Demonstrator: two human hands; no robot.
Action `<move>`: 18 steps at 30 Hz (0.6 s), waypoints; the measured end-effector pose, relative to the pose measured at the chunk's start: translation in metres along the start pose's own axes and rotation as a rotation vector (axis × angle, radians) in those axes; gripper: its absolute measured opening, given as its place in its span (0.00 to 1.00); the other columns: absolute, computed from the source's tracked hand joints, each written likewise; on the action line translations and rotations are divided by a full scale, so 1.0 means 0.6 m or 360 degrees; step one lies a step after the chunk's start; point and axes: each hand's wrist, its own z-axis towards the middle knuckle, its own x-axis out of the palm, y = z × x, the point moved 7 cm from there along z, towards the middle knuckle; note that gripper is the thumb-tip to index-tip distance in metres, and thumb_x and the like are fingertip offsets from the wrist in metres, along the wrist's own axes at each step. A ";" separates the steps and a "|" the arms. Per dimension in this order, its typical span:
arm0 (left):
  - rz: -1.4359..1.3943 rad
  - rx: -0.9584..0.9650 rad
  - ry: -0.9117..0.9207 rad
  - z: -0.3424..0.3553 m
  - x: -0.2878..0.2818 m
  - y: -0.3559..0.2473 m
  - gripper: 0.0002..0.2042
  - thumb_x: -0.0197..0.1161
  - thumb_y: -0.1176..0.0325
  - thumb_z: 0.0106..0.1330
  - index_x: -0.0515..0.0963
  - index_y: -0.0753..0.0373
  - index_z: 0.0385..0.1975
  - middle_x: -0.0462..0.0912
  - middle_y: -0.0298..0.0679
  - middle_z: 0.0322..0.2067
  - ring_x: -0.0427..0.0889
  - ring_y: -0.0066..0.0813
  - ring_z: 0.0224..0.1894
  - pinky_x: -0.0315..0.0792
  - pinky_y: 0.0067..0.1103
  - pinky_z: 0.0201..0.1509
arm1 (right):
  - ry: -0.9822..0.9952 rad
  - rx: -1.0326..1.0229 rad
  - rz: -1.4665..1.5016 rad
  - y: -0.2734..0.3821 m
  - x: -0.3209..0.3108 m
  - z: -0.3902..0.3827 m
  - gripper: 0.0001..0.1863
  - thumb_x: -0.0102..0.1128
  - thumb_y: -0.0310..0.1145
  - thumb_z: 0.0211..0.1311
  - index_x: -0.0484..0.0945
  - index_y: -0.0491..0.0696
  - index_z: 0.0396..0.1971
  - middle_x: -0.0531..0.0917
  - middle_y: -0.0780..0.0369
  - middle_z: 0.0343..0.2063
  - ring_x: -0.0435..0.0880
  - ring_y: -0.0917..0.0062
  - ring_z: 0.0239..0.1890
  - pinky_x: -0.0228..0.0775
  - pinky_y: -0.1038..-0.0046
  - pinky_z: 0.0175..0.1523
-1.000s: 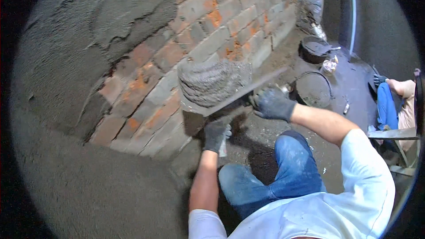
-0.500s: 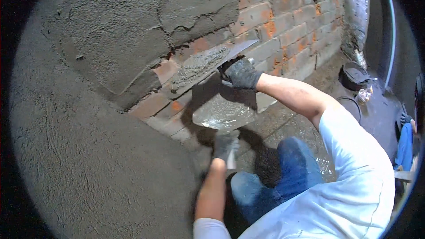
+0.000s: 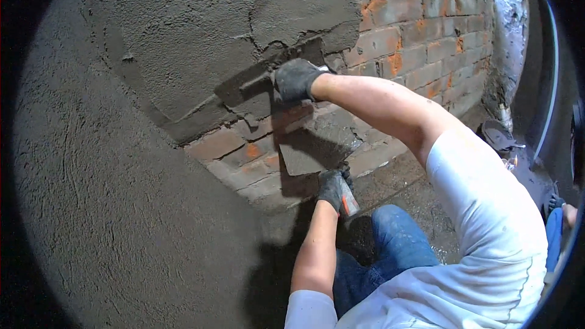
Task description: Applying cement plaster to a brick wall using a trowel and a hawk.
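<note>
My right hand (image 3: 297,80), in a dark work glove, grips a plastering trowel (image 3: 233,90) by its handle. Its long blade lies against the wall, along the lower border of the wet grey mortar (image 3: 189,36). Lower down, my gloved left hand (image 3: 332,187) is closed round the grey and orange handle of a second, wide-bladed trowel (image 3: 317,148). That blade tilts up close to the bricks below my right hand, with a grey mortar film on it. Exposed brickwork (image 3: 213,145) shows under the mortar. My right hand hides part of the plastering trowel.
Bare brick wall (image 3: 420,42) runs on to the right, up to a pale, mortar-smeared post (image 3: 507,36). Rough grey plaster (image 3: 116,207) covers the adjoining left surface. A dark round container (image 3: 498,135) stands far right; another person's gloved hand (image 3: 556,202) shows at the right edge.
My right hand has moved left and up, bringing the mortar-laden trowel onto the wall; the mortar is now spread there. My left hand and its trowel have shifted slightly right, the blade tilting.
</note>
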 end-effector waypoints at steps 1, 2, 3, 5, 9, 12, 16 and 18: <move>-0.0004 0.0005 -0.0003 -0.002 0.002 -0.003 0.10 0.59 0.61 0.55 0.68 0.54 0.16 0.66 0.33 0.10 0.64 0.28 0.10 0.58 0.24 0.13 | 0.0058 0.0033 0.0038 0.001 -0.012 0.008 0.16 0.56 0.41 0.42 0.81 0.46 0.27 0.81 0.53 0.30 0.81 0.62 0.35 0.72 0.64 0.39; -0.0012 0.0006 -0.0019 -0.007 0.007 -0.003 0.11 0.60 0.60 0.55 0.68 0.54 0.16 0.66 0.32 0.10 0.64 0.28 0.10 0.58 0.24 0.13 | 0.0013 0.0145 0.0016 -0.010 -0.026 0.014 0.17 0.57 0.44 0.43 0.81 0.48 0.28 0.81 0.54 0.31 0.81 0.63 0.36 0.72 0.64 0.41; -0.0022 0.0009 -0.0039 -0.009 0.007 -0.004 0.11 0.61 0.60 0.55 0.68 0.54 0.16 0.66 0.32 0.10 0.64 0.28 0.10 0.58 0.24 0.13 | 0.0013 0.0142 0.0015 -0.016 -0.040 0.020 0.17 0.57 0.44 0.43 0.81 0.48 0.28 0.81 0.54 0.31 0.81 0.63 0.36 0.72 0.64 0.41; -0.0003 0.0001 -0.0038 0.002 -0.002 0.000 0.11 0.61 0.59 0.55 0.68 0.54 0.16 0.66 0.32 0.10 0.63 0.28 0.09 0.57 0.24 0.12 | -0.0131 0.0084 0.0065 -0.025 -0.083 0.029 0.19 0.58 0.46 0.42 0.81 0.49 0.31 0.81 0.56 0.34 0.81 0.64 0.37 0.72 0.65 0.43; -0.0004 0.0041 -0.0028 0.011 -0.003 0.008 0.11 0.61 0.61 0.55 0.68 0.54 0.16 0.66 0.32 0.10 0.62 0.28 0.08 0.57 0.25 0.11 | -0.0304 0.0224 -0.0003 -0.060 -0.153 0.018 0.19 0.56 0.48 0.44 0.80 0.50 0.32 0.81 0.57 0.35 0.79 0.64 0.40 0.71 0.63 0.44; -0.0051 0.0097 -0.0031 0.027 -0.009 0.010 0.10 0.60 0.63 0.56 0.68 0.55 0.17 0.66 0.31 0.10 0.63 0.27 0.08 0.59 0.24 0.10 | -0.0458 0.0242 -0.0016 -0.077 -0.174 0.002 0.18 0.56 0.49 0.46 0.78 0.48 0.28 0.81 0.55 0.28 0.80 0.62 0.34 0.72 0.62 0.38; 0.0032 0.0079 -0.0164 0.039 -0.022 0.028 0.07 0.59 0.66 0.56 0.69 0.56 0.20 0.67 0.31 0.11 0.66 0.26 0.09 0.61 0.22 0.11 | -0.0647 0.0289 -0.0207 -0.123 -0.158 -0.032 0.16 0.54 0.47 0.50 0.79 0.48 0.25 0.80 0.54 0.26 0.80 0.62 0.32 0.71 0.61 0.37; -0.0179 0.0046 0.0102 0.051 -0.004 0.039 0.05 0.58 0.68 0.55 0.70 0.57 0.22 0.69 0.32 0.13 0.68 0.26 0.10 0.63 0.21 0.12 | -0.1008 0.0140 -0.0582 -0.150 -0.114 -0.079 0.15 0.52 0.45 0.53 0.78 0.49 0.24 0.79 0.55 0.22 0.80 0.62 0.26 0.71 0.63 0.32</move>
